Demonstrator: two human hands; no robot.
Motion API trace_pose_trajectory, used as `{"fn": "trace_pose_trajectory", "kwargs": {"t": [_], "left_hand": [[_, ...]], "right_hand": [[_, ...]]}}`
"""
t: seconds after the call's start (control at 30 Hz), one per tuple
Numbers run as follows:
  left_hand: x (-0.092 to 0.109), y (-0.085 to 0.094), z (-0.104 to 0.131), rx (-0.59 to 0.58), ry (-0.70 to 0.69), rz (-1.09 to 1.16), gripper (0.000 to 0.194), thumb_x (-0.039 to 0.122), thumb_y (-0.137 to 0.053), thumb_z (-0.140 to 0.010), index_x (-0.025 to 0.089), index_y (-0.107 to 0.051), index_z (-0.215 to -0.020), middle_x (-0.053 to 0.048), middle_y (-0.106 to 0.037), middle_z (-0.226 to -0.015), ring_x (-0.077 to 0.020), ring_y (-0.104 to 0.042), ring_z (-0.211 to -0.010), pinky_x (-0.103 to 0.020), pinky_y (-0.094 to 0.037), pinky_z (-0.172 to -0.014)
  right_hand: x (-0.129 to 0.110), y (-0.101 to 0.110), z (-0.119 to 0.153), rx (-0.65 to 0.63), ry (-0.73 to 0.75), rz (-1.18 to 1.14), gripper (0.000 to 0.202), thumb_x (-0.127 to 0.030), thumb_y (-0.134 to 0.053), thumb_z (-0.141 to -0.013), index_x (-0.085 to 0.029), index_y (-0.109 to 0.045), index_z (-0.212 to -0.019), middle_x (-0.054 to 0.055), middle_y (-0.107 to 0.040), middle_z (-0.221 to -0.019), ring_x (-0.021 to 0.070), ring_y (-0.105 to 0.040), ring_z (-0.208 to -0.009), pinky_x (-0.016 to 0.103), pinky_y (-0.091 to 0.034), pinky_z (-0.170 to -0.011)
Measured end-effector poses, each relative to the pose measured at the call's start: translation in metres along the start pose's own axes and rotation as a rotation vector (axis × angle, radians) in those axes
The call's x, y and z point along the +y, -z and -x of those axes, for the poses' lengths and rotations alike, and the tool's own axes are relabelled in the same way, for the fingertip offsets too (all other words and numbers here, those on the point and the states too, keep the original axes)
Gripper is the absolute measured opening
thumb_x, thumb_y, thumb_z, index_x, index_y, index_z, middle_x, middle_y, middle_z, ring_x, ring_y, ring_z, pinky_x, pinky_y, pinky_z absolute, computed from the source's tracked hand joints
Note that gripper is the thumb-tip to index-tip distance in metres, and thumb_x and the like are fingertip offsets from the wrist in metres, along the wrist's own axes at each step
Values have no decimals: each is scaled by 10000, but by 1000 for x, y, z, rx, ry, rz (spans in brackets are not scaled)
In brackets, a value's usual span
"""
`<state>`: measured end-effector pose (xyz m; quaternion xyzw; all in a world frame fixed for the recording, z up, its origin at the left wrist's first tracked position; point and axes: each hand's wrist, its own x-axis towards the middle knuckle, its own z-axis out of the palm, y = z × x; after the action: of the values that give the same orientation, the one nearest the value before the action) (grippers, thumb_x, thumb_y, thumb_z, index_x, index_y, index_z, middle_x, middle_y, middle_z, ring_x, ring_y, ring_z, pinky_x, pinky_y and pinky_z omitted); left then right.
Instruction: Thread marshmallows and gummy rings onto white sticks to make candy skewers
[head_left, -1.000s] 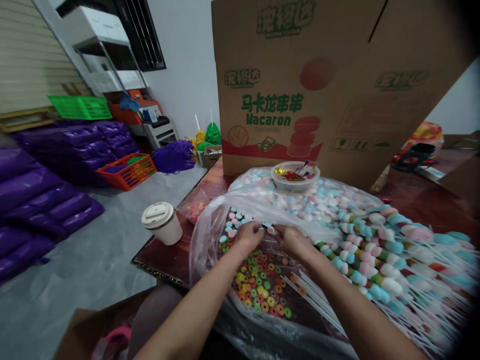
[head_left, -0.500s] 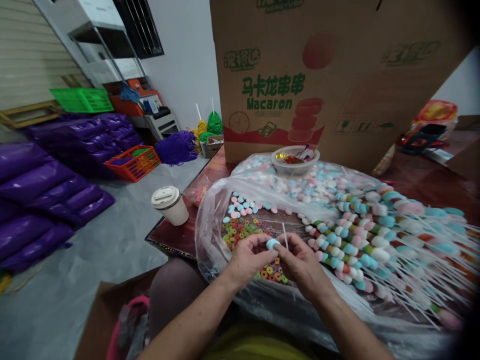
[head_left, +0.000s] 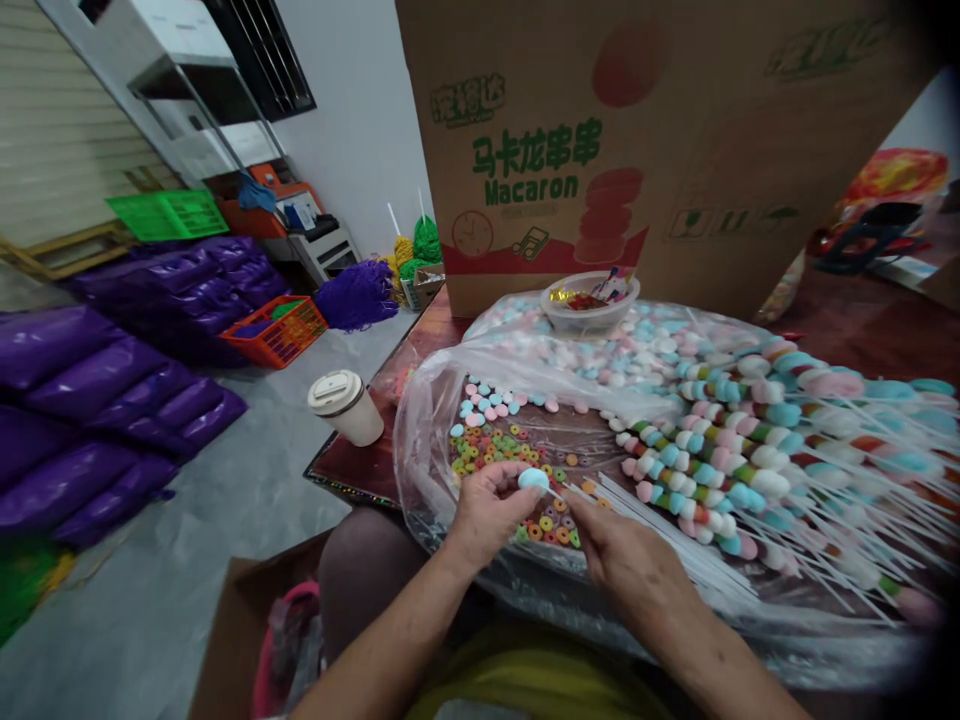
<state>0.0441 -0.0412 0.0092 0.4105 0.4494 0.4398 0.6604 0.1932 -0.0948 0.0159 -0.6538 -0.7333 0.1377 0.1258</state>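
Thumb and fingers of my left hand point(head_left: 484, 512) pinch a pale blue and white marshmallow point(head_left: 533, 480). From the right, my right hand point(head_left: 630, 550) grips a thin white stick point(head_left: 556, 494), whose end meets the marshmallow; whether it has gone in I cannot tell. Most of the stick is hidden by the right hand. Below and behind the hands lie colourful ring-shaped cereal pieces point(head_left: 551, 527), with pink and blue marshmallow discs point(head_left: 491, 400) beyond them. Bare white sticks point(head_left: 675, 545) lie beside my right hand. Finished-looking marshmallow skewers point(head_left: 720, 445) are piled to the right.
A clear plastic sheet point(head_left: 431, 400) covers much of the table point(head_left: 352, 455). A lidded paper cup point(head_left: 346, 408) stands at the left corner. Behind are a plastic bowl point(head_left: 590, 310) with wrapped items and a large cardboard box point(head_left: 525, 220). An open carton point(head_left: 225, 640) sits below left.
The stick, upright in my right hand before, now lies nearly level, pointing left at the marshmallow. My right hand has turned and moved slightly right. The marshmallow is now in my left hand alone.
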Motion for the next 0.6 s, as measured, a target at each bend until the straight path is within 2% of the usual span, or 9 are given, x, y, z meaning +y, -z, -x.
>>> {"fn": "trace_pose_trajectory", "kwargs": {"t": [0.13, 0.3, 0.43, 0.6], "left_hand": [[0, 2, 2, -26, -7, -38, 329, 257, -722, -563, 107, -615, -835, -33, -643, -698, -125, -594, -623, -250, -499, -614], [-2, 0, 0, 36, -16, -70, 249, 223, -690, -573, 113, -619, -785, -16, -629, -639, -108, -574, -561, -234, -488, -571], [-9, -2, -2, 61, -41, -124, 261, 194, -656, -586, 120, -622, -834, -18, -633, -657, -115, -574, -566, -230, -481, -564], [-23, 0, -2, 3, -145, -299, 239, 196, -567, -664, 127, -630, -884, -33, -640, -697, -124, -569, -587, -226, -466, -567]], "right_hand": [[-6, 3, -1, -52, -8, 194, 343, -201, -340, -837, -281, -501, -1129, 23, -681, -829, 177, -633, -651, 234, -315, -461], [-15, 12, 2, -120, -42, 369, 429, -127, -389, -789, -310, -450, -1172, 26, -672, -924, 191, -645, -631, 237, -305, -423], [-20, 17, 5, -141, -66, 424, 447, -87, -370, -777, -295, -459, -1163, 31, -676, -879, 204, -646, -599, 241, -326, -401], [-26, 19, 4, -134, -61, 450, 397, -63, -363, -772, -243, -514, -1093, 48, -673, -783, 217, -645, -576, 253, -383, -409]]}}
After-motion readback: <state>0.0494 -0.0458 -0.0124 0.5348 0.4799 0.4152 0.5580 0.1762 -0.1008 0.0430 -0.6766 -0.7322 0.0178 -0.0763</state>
